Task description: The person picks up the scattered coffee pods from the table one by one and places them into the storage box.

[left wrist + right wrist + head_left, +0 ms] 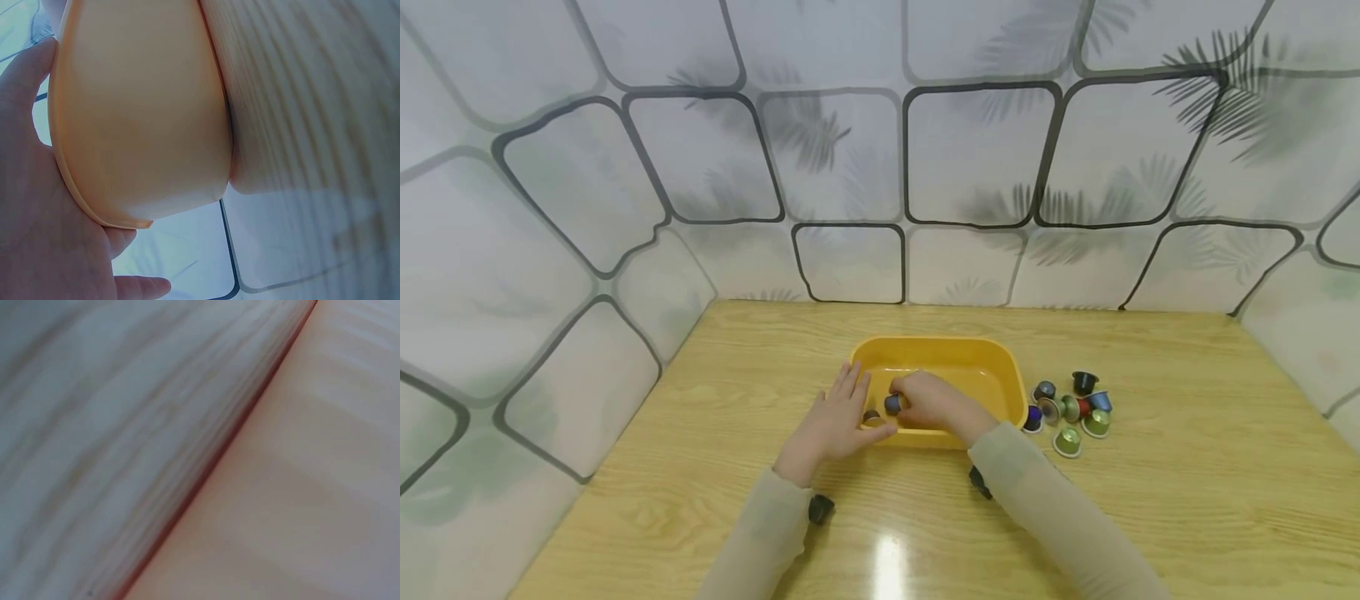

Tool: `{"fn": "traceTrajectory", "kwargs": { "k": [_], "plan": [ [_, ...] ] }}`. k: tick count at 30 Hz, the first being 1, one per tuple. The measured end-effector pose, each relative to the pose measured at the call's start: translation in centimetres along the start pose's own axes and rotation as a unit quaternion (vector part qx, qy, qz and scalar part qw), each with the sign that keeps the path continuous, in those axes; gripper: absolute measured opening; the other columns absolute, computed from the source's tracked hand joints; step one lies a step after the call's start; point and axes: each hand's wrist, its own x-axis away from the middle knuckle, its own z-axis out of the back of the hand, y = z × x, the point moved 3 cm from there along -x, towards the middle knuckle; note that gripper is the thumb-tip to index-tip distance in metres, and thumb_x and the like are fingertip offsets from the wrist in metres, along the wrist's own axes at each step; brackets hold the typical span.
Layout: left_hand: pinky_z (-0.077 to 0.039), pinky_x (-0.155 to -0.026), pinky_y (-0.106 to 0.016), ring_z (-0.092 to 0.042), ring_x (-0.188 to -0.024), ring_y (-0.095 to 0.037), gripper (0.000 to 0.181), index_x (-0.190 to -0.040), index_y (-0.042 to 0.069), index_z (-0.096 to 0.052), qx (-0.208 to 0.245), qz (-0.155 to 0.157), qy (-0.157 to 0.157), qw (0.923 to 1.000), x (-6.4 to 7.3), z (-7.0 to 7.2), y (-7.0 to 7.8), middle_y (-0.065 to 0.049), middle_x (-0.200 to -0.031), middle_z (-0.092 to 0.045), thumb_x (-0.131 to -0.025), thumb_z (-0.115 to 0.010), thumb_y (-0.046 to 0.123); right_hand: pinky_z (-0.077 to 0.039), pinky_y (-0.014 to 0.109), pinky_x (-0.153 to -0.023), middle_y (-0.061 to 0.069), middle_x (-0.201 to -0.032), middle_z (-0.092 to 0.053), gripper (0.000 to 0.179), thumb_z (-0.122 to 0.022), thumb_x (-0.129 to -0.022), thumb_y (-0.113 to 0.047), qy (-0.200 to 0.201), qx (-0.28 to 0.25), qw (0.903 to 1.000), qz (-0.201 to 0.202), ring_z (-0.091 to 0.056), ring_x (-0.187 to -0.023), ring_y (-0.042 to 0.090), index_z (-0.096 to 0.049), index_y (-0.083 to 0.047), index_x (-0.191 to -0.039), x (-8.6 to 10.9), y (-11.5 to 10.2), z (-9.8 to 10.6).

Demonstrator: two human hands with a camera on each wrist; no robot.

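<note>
A yellow plastic tray [955,343] stands on the wooden table. Across its left rim lies my left hand [829,427], fingers straight and thumb spread; the left wrist view shows that hand [44,206] against the rim of the tray [144,112]. Reaching over the front rim, my right hand [934,403] pinches a dark blue coffee capsule [892,405] inside the tray's left part. Another capsule [871,416], dark with a brownish side, sits in the left corner near my left thumb. In the right wrist view only the tray's wall [294,487] and the table show, blurred; the hand is hidden.
Right of the tray lies a cluster of several capsules, among them a black one [1084,382], a red one [1083,407] and a green one [1067,442]. One black capsule [821,508] is beside my left sleeve, and another dark one [980,482] touches or nears my right sleeve.
</note>
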Motion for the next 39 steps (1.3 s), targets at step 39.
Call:
{"fn": "traceTrajectory", "kwargs": {
  "k": [39],
  "plan": [
    [-0.021,-0.094,-0.06,-0.001,-0.133,-0.028,0.088,-0.139,-0.002,-0.019,-0.001,-0.019,0.028,0.9994,0.1,-0.3,-0.1,-0.018,-0.145,-0.008,-0.082,-0.045,0.06,-0.038,0.039,-0.09,0.01,-0.118,-0.054,0.041,-0.063,-0.082,-0.019,0.06,-0.058,0.9959,-0.035,-0.049,-0.109,0.024,-0.053,-0.003,-0.119,2.2,-1.1,2.2]
  ]
}}
